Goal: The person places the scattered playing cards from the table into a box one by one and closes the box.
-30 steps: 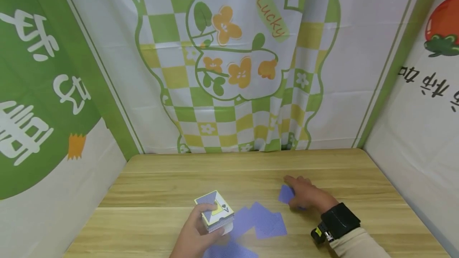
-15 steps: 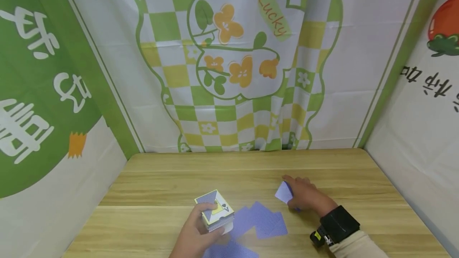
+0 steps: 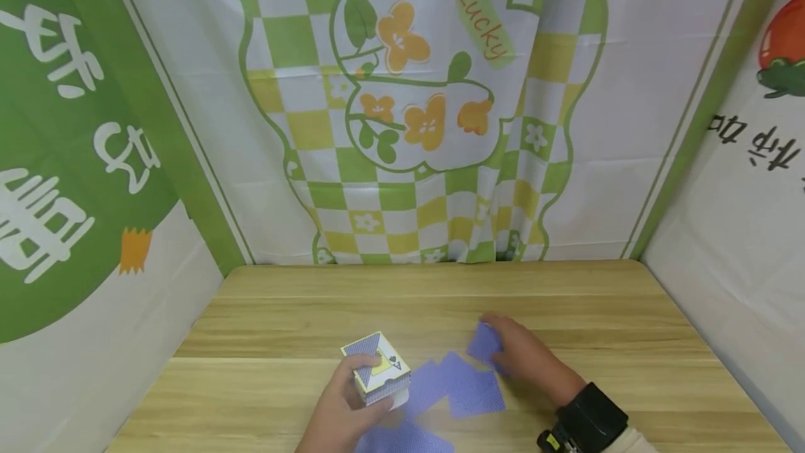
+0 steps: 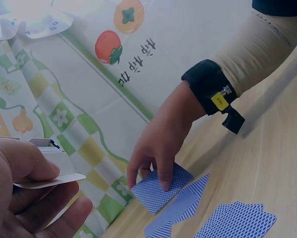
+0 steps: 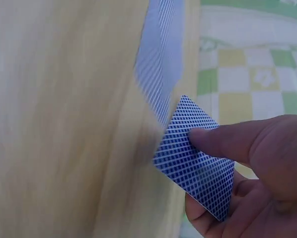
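In the head view my left hand [image 3: 346, 400] grips a playing-card box [image 3: 380, 372] with an ace printed on its face, thumb across the top. Its white flap [image 4: 49, 181] shows in the left wrist view. My right hand [image 3: 531, 355] pinches a blue-backed playing card [image 5: 195, 158], thumb on the patterned back and fingers beneath. That card is just right of and beyond a spread of face-down playing cards [image 3: 468, 386] on the table. More face-down cards [image 3: 405, 437] lie nearer, below the left hand and partly cut off by the frame.
The wooden table [image 3: 283, 313] reaches back to a green-and-white checked curtain [image 3: 428, 215]. Printed cloth walls stand at the left [image 3: 144, 285] and right [image 3: 711, 243]. A black wrist strap [image 3: 591, 414] with a small device sits on the right wrist.
My right hand has lifted the playing card and carried it left toward the spread cards, tilting it on the way. My left hand keeps hold of the card box in the same place.
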Demonstrator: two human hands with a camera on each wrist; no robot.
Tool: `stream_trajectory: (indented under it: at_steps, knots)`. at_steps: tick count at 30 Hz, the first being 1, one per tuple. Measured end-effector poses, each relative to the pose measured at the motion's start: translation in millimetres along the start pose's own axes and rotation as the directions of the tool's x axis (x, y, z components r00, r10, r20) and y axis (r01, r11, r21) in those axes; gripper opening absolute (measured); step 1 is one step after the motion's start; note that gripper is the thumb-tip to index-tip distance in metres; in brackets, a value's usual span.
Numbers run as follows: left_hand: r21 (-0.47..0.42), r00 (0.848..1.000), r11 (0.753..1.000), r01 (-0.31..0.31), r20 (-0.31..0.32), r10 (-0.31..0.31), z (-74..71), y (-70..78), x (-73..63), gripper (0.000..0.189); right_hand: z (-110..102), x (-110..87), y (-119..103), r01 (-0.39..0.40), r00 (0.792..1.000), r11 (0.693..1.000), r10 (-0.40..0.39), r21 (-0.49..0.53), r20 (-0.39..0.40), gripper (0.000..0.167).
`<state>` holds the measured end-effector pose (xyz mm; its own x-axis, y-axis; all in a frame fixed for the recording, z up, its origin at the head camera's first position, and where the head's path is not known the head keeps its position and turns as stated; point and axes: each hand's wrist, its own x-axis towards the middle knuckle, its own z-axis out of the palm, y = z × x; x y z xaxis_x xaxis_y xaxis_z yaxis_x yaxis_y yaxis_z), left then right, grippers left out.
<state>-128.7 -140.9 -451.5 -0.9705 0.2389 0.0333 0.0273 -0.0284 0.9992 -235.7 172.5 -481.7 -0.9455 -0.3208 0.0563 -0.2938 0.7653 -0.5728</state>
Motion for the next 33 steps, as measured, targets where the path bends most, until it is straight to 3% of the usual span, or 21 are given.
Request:
stream_trajectory:
  at_steps: [4,7,12,16,22,26,33]
  knots:
    - [0.003,1.000,1.000,-0.005,-0.004,0.005,0.0,-1.2,0.1,0.061,2.9,-6.2,-17.2,0.041,0.999,0.998,-0.040,0.053,-0.023,0.050]
    - [0.007,1.000,1.000,-0.015,-0.001,0.015,0.1,-1.7,-0.2,0.061,3.6,-11.5,-26.2,0.118,0.993,0.987,-0.118,0.110,-0.004,0.040]
    - [0.035,1.000,0.999,-0.012,0.005,0.012,-0.8,-1.9,-0.7,0.060,7.2,-21.4,-39.6,0.201,0.964,0.930,-0.244,0.308,0.109,0.021]
    - [0.040,1.000,0.999,-0.005,0.000,0.005,-1.5,-2.4,-0.5,0.059,10.5,-29.0,-52.1,0.186,0.931,0.875,-0.302,0.446,0.205,0.016]
    - [0.020,1.000,1.000,0.010,-0.005,-0.010,-2.0,-2.1,-1.2,0.059,11.6,-41.6,-68.5,0.130,0.885,0.819,-0.350,0.559,0.306,0.018]
    - [0.033,1.000,0.999,0.003,-0.007,-0.003,-1.8,-1.0,-1.6,0.058,11.6,-49.6,-77.0,0.071,0.845,0.760,-0.390,0.646,0.366,0.017]
    - [0.024,1.000,1.000,-0.009,0.014,0.009,-2.4,-1.4,-1.9,0.059,11.5,-54.8,-89.6,-0.078,0.820,0.638,-0.396,0.766,0.414,0.026]
